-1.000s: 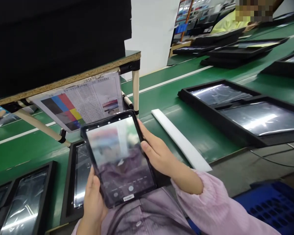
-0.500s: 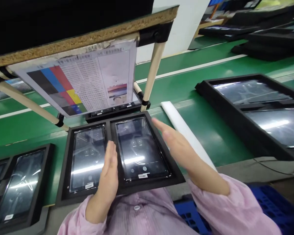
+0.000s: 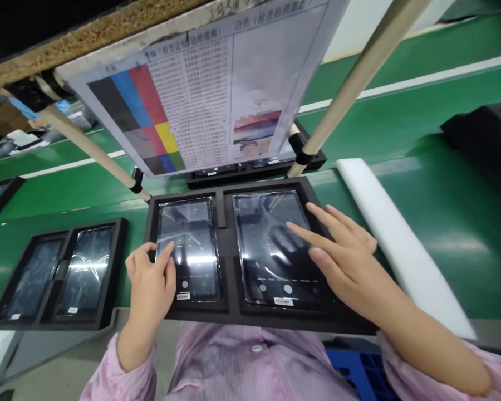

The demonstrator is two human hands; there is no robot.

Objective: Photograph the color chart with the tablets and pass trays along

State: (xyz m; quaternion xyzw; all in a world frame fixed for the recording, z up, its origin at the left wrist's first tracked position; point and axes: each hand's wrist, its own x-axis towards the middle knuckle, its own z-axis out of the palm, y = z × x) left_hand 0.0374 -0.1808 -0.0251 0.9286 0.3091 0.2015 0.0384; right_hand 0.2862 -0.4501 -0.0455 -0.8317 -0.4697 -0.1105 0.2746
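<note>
A black two-slot tray (image 3: pixel 227 312) lies on the green belt right in front of me, with a tablet in each slot. My left hand (image 3: pixel 150 278) rests on the left tablet (image 3: pixel 190 250), thumb and forefinger curled at its left edge and screen. My right hand (image 3: pixel 342 256) hovers flat over the right tablet (image 3: pixel 271 250), fingers stretched out and spread, the forefinger pointing at the screen's middle. Both screens are lit, with round on-screen buttons near their lower edge. Neither hand holds anything.
A colour test chart (image 3: pixel 209 89) hangs tilted from a chipboard shelf (image 3: pixel 79 39) on cream tube legs (image 3: pixel 350 78) just above the tray. Another two-tablet tray (image 3: pixel 58 278) lies at left. A white foam strip (image 3: pixel 396 245) lies at right, with a blue crate (image 3: pixel 359 373) below.
One second ago both hands held a tablet up. It now lies in the tray's right slot, and my hands have come down onto the two screens. My view has moved closer and lower.
</note>
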